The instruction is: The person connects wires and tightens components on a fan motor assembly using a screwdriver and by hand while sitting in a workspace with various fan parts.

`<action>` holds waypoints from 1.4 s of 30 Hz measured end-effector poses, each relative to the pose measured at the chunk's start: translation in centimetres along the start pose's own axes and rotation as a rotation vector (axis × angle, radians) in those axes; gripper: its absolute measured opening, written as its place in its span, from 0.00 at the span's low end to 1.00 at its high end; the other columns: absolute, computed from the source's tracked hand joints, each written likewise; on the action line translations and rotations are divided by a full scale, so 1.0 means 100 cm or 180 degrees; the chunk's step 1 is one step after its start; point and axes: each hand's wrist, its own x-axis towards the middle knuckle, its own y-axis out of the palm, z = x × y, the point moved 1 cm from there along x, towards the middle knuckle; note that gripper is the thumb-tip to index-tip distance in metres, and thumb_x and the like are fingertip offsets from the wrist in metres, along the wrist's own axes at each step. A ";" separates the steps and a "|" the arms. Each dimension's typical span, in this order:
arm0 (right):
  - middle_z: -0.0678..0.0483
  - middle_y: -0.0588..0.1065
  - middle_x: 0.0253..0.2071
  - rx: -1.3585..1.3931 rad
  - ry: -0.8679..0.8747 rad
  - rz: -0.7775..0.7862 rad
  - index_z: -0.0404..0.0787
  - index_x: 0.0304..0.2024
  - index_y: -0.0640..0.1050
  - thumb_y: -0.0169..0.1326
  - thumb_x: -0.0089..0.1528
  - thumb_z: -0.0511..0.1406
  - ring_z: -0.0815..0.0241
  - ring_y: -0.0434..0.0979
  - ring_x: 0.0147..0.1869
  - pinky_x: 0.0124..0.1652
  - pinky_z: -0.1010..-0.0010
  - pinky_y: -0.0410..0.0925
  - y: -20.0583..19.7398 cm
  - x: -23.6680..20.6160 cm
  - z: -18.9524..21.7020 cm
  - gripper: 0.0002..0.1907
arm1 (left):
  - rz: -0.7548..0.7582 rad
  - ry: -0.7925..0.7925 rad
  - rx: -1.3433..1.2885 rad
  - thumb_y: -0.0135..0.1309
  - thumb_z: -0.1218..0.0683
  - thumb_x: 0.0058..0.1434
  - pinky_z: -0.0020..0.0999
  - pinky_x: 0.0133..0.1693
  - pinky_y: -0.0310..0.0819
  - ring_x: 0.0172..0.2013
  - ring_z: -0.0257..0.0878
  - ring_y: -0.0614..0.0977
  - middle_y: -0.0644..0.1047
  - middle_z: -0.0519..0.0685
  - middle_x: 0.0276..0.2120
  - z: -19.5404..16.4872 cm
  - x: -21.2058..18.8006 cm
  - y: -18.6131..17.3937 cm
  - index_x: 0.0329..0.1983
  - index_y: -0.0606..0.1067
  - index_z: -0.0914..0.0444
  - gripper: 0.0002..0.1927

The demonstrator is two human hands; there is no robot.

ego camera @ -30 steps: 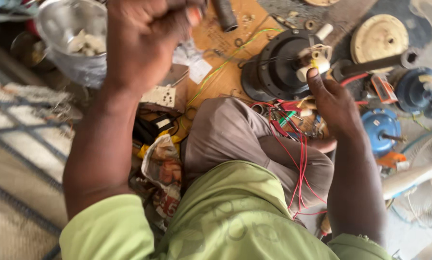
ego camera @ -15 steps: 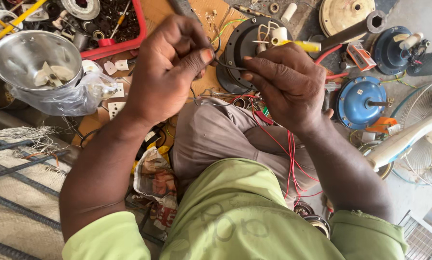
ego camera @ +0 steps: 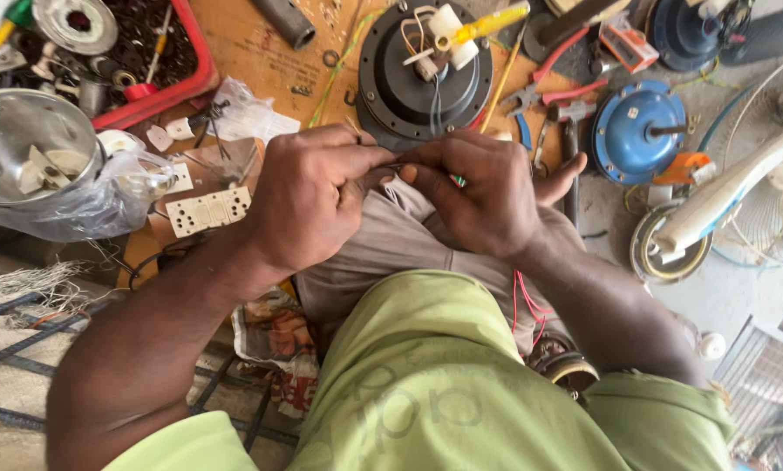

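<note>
Red tray [ego camera: 201, 77] in the upper left is packed with dark metal bits and a screwdriver. Below it a steel bowl [ego camera: 17, 144] in a plastic bag holds some white pieces. Dead centre, left hand [ego camera: 309, 196] and right hand [ego camera: 479, 196] are both closed tight, fingertips pinching a thin wire [ego camera: 398, 167] between them, just below the black motor [ego camera: 422, 74].

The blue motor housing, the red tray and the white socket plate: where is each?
blue motor housing [ego camera: 637, 133]: head view, on its domed top.
red tray [ego camera: 201, 77]: head view, on its right wall.
white socket plate [ego camera: 208, 211]: head view, on its face.
</note>
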 end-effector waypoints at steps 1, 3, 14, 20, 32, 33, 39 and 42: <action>0.55 0.80 0.34 0.0324 0.0604 0.0102 0.37 0.45 0.83 0.62 0.64 0.33 0.66 0.78 0.35 0.34 0.71 0.71 0.005 -0.004 -0.004 0.07 | -0.0108 0.0299 0.0284 0.54 0.67 0.54 0.42 0.36 0.77 0.34 0.52 0.83 0.80 0.58 0.35 0.001 -0.002 0.002 0.43 0.82 0.70 0.14; 0.56 0.78 0.32 0.2972 0.1941 0.0251 0.35 0.42 0.82 0.58 0.67 0.32 0.67 0.74 0.32 0.32 0.73 0.67 0.015 -0.006 -0.015 0.05 | -0.0279 0.0540 0.0328 0.56 0.68 0.53 0.45 0.37 0.76 0.34 0.54 0.83 0.80 0.58 0.33 0.002 -0.005 0.006 0.41 0.81 0.70 0.12; 0.61 0.67 0.26 0.1461 0.1174 -0.0318 0.40 0.32 0.69 0.49 0.75 0.38 0.68 0.66 0.27 0.28 0.78 0.60 0.031 -0.025 -0.036 0.16 | -0.0215 0.0161 -0.0227 0.63 0.64 0.62 0.40 0.34 0.75 0.32 0.48 0.82 0.81 0.55 0.34 0.004 -0.008 0.022 0.45 0.82 0.68 0.08; 0.61 0.59 0.22 0.5225 0.2667 -0.0006 0.46 0.27 0.64 0.49 0.73 0.40 0.69 0.56 0.24 0.21 0.79 0.52 0.005 -0.019 -0.040 0.19 | -0.0494 0.0316 -0.0026 0.57 0.67 0.59 0.37 0.37 0.78 0.34 0.47 0.84 0.81 0.56 0.36 0.004 -0.001 0.010 0.44 0.81 0.68 0.10; 0.50 0.76 0.40 0.0938 -0.0175 -0.0626 0.31 0.47 0.76 0.54 0.76 0.36 0.63 0.74 0.42 0.42 0.72 0.69 0.003 -0.017 -0.035 0.11 | 0.0500 -0.1345 -0.1921 0.58 0.57 0.71 0.29 0.32 0.71 0.31 0.28 0.76 0.80 0.51 0.29 0.012 0.007 0.032 0.41 0.82 0.69 0.09; 0.52 0.76 0.36 0.0780 0.0027 -0.0735 0.32 0.44 0.77 0.54 0.75 0.35 0.65 0.74 0.38 0.37 0.74 0.68 0.007 -0.017 -0.034 0.10 | 0.0731 -0.1541 -0.1643 0.57 0.57 0.71 0.32 0.29 0.68 0.28 0.32 0.73 0.76 0.55 0.25 0.013 0.007 0.031 0.37 0.82 0.71 0.11; 0.55 0.73 0.31 0.2614 0.1694 -0.0597 0.36 0.40 0.77 0.53 0.74 0.38 0.68 0.69 0.31 0.30 0.76 0.64 0.023 -0.020 -0.052 0.12 | -0.0319 -0.0051 -0.0382 0.60 0.66 0.64 0.33 0.35 0.78 0.34 0.43 0.86 0.83 0.55 0.36 0.003 0.006 0.033 0.44 0.82 0.69 0.06; 0.54 0.73 0.32 0.3242 0.2342 -0.0569 0.35 0.40 0.77 0.51 0.73 0.41 0.67 0.68 0.29 0.27 0.76 0.64 0.020 -0.023 -0.059 0.15 | -0.0341 -0.0129 -0.0385 0.63 0.66 0.62 0.33 0.33 0.78 0.33 0.43 0.86 0.83 0.55 0.36 0.004 0.004 0.037 0.43 0.82 0.69 0.07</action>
